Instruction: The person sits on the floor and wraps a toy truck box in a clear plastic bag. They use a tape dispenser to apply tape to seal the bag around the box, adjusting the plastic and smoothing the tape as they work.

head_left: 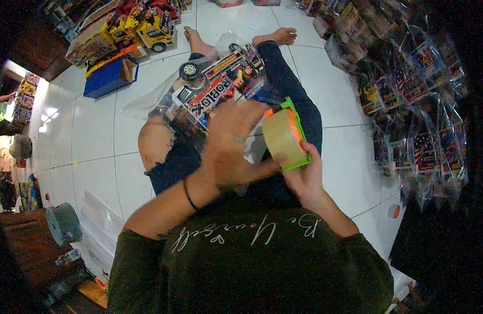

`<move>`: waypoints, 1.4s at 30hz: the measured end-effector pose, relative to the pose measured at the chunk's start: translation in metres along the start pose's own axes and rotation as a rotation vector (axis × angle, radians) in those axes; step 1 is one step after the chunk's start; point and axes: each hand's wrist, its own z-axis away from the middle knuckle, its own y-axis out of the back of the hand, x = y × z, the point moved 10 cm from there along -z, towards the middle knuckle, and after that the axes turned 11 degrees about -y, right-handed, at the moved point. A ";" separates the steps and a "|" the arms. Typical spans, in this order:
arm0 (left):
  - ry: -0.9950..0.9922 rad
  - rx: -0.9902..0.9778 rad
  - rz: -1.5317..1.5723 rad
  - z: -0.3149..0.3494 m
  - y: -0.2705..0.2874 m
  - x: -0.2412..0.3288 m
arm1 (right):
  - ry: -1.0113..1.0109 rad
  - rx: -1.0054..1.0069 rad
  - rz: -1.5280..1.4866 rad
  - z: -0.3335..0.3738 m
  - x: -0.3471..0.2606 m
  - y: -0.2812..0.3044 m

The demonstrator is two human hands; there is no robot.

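Observation:
A toy truck [216, 86] with black wheels and a printed, colourful body lies in a clear plastic bag [153, 100] between my legs. My left hand [228, 144] is over the near end of the truck, blurred by motion, with its fingers stretched and the thumb apart beside the tape. Whether it touches the bag is hidden. In my right hand [306, 175] is a tape dispenser [287, 133] with a green and orange frame and a wide tan roll. My right fingers wrap its near right side.
At the far left, yellow toy trucks [156, 31] stand by a blue box [111, 78]. Bagged boxed toys [409, 99] are stacked along the right. Clear plastic sheets [97, 225] and a grey-green roll [64, 224] lie at the near left on white floor tiles.

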 end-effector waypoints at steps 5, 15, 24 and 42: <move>0.029 -0.068 0.091 0.032 -0.037 0.006 | 0.042 0.039 0.139 -0.001 0.019 0.001; -0.210 -0.492 0.332 0.001 -0.039 0.003 | 0.178 -0.031 0.274 -0.001 0.011 -0.002; -0.041 -0.107 0.015 0.018 -0.035 0.014 | 0.304 -0.030 0.202 -0.001 -0.019 -0.020; -0.238 -0.465 0.034 0.005 -0.031 0.000 | 0.212 -0.095 0.345 0.000 0.010 -0.019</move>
